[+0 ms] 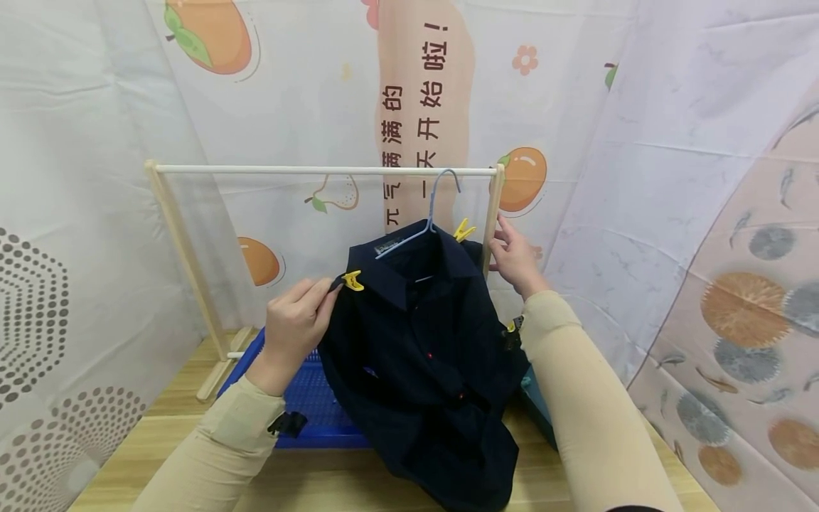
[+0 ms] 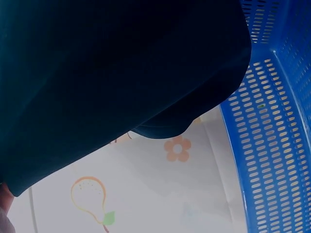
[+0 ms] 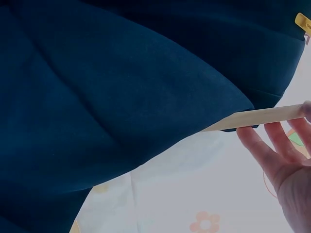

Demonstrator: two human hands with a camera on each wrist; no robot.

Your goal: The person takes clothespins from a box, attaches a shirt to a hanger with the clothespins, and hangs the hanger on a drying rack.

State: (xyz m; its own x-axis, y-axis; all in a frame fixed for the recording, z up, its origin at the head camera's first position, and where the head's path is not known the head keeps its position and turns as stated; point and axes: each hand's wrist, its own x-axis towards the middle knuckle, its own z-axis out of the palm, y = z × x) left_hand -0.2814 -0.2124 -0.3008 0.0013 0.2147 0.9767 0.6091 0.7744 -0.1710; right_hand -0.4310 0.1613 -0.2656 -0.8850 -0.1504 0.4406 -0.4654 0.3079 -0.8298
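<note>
A dark navy button-up shirt hangs from a blue hanger, whose hook is over the rack's white rod. Yellow clips pin it at the shoulders, one clip on the left and another clip on the right. Beside the left clip, my left hand pinches the shirt's shoulder cloth between thumb and fingers. My right hand has its spread fingertips against the rack's right wooden post. The right wrist view shows these fingers along the post, part of which the shirt hides.
Behind the shirt, a blue perforated basket stands on the wooden table. A teal container is partly hidden at the right. The rack's left post rises near a printed curtain, with more curtain along the right.
</note>
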